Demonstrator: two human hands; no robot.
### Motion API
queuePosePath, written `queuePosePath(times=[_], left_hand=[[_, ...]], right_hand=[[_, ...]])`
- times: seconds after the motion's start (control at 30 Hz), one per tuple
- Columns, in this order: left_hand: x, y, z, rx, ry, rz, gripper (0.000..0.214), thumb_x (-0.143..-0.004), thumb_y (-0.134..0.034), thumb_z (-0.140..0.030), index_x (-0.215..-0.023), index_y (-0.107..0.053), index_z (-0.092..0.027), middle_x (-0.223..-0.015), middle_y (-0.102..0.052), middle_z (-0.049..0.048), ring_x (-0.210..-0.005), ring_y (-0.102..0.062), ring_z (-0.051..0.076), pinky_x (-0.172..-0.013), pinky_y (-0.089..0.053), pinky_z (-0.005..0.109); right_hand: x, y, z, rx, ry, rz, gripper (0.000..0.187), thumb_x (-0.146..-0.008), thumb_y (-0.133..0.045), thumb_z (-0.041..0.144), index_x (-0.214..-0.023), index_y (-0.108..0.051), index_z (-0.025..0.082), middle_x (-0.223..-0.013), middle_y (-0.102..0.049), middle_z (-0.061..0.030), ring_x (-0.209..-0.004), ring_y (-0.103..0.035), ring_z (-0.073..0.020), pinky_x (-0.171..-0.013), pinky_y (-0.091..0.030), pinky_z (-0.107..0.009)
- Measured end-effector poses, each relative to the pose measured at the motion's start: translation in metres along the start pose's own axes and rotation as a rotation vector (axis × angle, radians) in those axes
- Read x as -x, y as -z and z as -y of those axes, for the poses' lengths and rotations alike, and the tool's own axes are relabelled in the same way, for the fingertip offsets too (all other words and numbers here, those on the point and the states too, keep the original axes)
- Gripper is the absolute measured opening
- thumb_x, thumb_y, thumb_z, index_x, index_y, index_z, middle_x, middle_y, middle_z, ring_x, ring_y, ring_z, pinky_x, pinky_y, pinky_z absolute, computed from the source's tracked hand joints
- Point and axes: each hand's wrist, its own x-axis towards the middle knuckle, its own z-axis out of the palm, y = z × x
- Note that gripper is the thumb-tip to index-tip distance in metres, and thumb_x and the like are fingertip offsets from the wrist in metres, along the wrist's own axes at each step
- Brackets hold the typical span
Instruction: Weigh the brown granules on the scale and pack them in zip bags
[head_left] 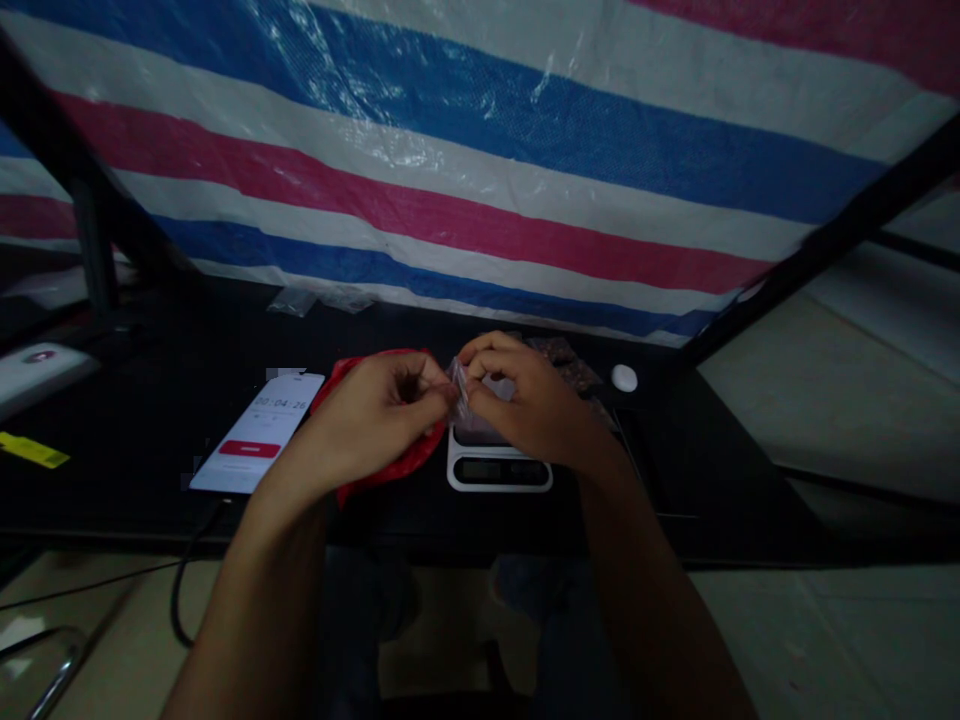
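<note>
A small clear plastic bag (pixel 460 392) is pinched between my two hands, above a white digital scale (pixel 500 475). My left hand (pixel 397 405) has thumb and forefinger closed on the bag's left edge. On its right edge the curled fingers of my right hand (pixel 525 395) grip the plastic. What the bag contains is hard to make out. A red plastic bag (pixel 405 464) lies under and beside my left hand, left of the scale. Beyond my right hand several clear packets with dark brown contents (pixel 576 375) lie on the table, partly hidden by that hand.
A phone showing a running timer (pixel 259 432) lies at the left, with a cable at its near end. Clear bags (pixel 292 301) sit at the back. A small white case (pixel 624 378), a dark flat object (pixel 639 455) and a yellow strip (pixel 34 450) also lie on the black table (pixel 150 500).
</note>
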Motion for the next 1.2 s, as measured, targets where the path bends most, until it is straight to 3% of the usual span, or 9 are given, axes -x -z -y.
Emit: queuePosePath(times=[0.17,0.37,0.47,0.53,0.6,0.77,1.03,1.2], left_hand=[[-0.003,-0.005,-0.001,-0.105,0.035,-0.047,0.019,-0.082,-0.060,-0.036,-0.070,-0.059,-0.021,-0.062,-0.056,-0.0039,-0.056,-0.048,0.012,-0.052,-0.038,0.023],[0.003,0.005,-0.002,-0.159,0.129,-0.136,0.024,-0.085,-0.060,-0.042,-0.073,-0.057,-0.022,-0.063,-0.061,-0.0011,-0.059,-0.057,0.017,-0.054,-0.043,0.027],[0.007,0.008,0.000,-0.188,-0.027,-0.105,0.029,-0.085,-0.070,-0.046,-0.096,-0.064,-0.020,-0.086,-0.072,0.0024,-0.074,-0.067,0.020,-0.065,-0.053,0.031],[0.007,0.006,0.002,-0.208,-0.168,-0.085,0.059,-0.079,-0.082,-0.047,-0.127,-0.061,-0.020,-0.118,-0.074,0.0073,-0.096,-0.072,0.024,-0.082,-0.058,0.035],[0.004,0.005,0.006,-0.210,-0.259,-0.049,0.079,-0.077,-0.087,-0.045,-0.144,-0.053,-0.021,-0.137,-0.068,0.0097,-0.114,-0.070,0.026,-0.097,-0.057,0.037],[-0.004,0.005,0.010,-0.206,-0.331,-0.075,0.043,-0.091,-0.077,-0.041,-0.127,-0.068,-0.019,-0.121,-0.076,0.0048,-0.110,-0.071,0.022,-0.101,-0.054,0.032],[-0.005,0.016,0.016,-0.226,-0.281,-0.170,0.048,-0.097,-0.066,-0.054,-0.128,-0.070,-0.018,-0.122,-0.078,0.0075,-0.109,-0.073,0.025,-0.097,-0.055,0.033],[-0.001,0.036,0.026,-0.395,-0.136,-0.242,0.053,-0.097,-0.059,-0.062,-0.124,-0.073,-0.019,-0.119,-0.080,0.0079,-0.103,-0.075,0.028,-0.092,-0.056,0.036]], right_hand=[[0.001,0.002,-0.003,0.014,-0.004,-0.009,0.018,-0.080,-0.064,0.009,-0.067,-0.059,0.020,-0.106,-0.068,-0.0057,-0.098,-0.066,-0.0191,-0.091,-0.048,-0.037],[0.002,0.007,-0.007,0.073,0.006,-0.163,0.020,-0.076,-0.067,0.011,-0.063,-0.056,0.021,-0.092,-0.069,-0.0052,-0.089,-0.066,-0.0203,-0.083,-0.048,-0.037],[0.001,0.006,-0.002,0.038,0.004,-0.146,0.017,-0.079,-0.062,0.012,-0.064,-0.059,0.020,-0.086,-0.070,-0.0037,-0.083,-0.066,-0.0185,-0.081,-0.048,-0.036],[-0.001,0.005,0.001,0.005,-0.012,-0.132,0.016,-0.080,-0.060,0.012,-0.067,-0.062,0.020,-0.084,-0.071,-0.0032,-0.084,-0.066,-0.0182,-0.081,-0.049,-0.035],[-0.002,0.003,0.000,-0.025,-0.016,-0.128,0.015,-0.079,-0.058,0.011,-0.069,-0.063,0.020,-0.085,-0.071,-0.0028,-0.085,-0.066,-0.0180,-0.081,-0.049,-0.034],[-0.004,0.003,-0.006,-0.065,-0.036,-0.185,0.016,-0.084,-0.057,0.016,-0.071,-0.064,0.021,-0.081,-0.070,-0.0014,-0.080,-0.064,-0.0170,-0.077,-0.047,-0.033],[-0.011,-0.021,-0.014,-0.164,-0.161,-0.222,0.019,-0.090,-0.058,0.023,-0.074,-0.068,0.020,-0.076,-0.071,0.0000,-0.076,-0.064,-0.0167,-0.072,-0.044,-0.031],[-0.012,-0.029,-0.016,-0.166,-0.148,-0.232,0.015,-0.094,-0.060,0.025,-0.087,-0.072,0.018,-0.086,-0.074,-0.0019,-0.082,-0.067,-0.0176,-0.076,-0.048,-0.032]])
